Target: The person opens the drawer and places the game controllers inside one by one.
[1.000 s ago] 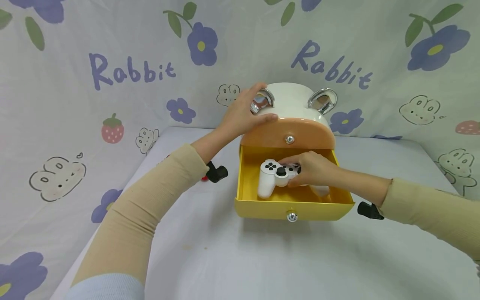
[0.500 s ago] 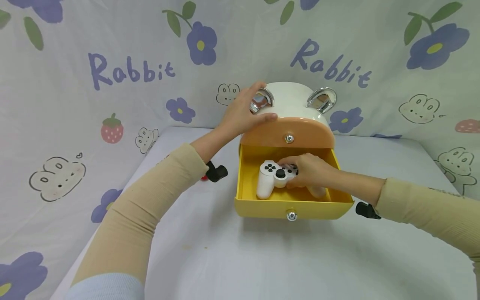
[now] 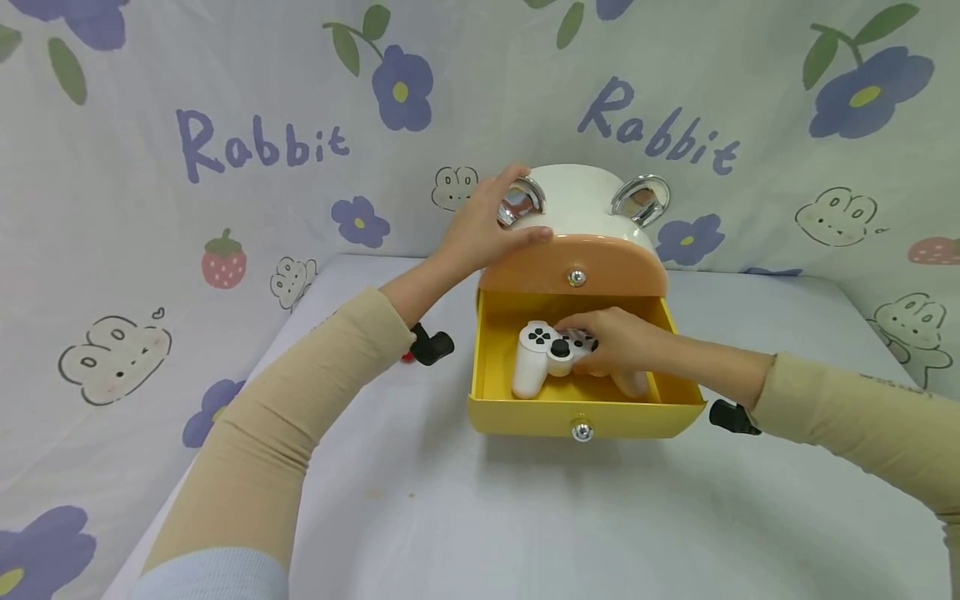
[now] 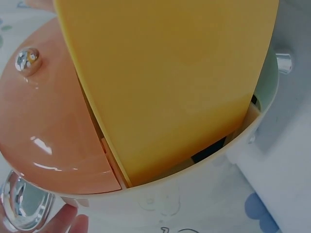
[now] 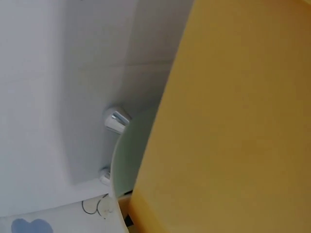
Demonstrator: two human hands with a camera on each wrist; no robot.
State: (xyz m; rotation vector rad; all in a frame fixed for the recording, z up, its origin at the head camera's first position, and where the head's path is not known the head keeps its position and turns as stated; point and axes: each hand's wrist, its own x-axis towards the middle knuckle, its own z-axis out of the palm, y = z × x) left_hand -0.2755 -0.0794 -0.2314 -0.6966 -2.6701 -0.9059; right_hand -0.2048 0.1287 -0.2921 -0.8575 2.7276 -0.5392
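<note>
A white drawer box [image 3: 581,187] with chrome ears stands on the table. My left hand [image 3: 487,225] grips it at the left ear, thumb on the top's front edge and fingers behind. In the left wrist view, fingertips [image 4: 65,221] show by the ear. The lower yellow drawer [image 3: 525,419] is pulled out; the orange upper drawer [image 3: 517,273] is in. A white game controller [image 3: 531,367] with black buttons sits inside the yellow drawer. My right hand [image 3: 626,337] holds its right half from above, hiding part of it. The right wrist view shows only the drawer's outside, no hand.
White cloth covers the table [image 3: 570,517]. A printed curtain [image 3: 262,67] hangs behind the box. Black wrist-camera pieces sit below each cuff, and a small red thing [image 3: 408,357], partly hidden, lies by the left one. Chrome feet [image 5: 116,120] carry the box.
My right hand and the controller have shifted slightly left and down inside the drawer, mostly in the first half second. My left hand keeps its place on the ear.
</note>
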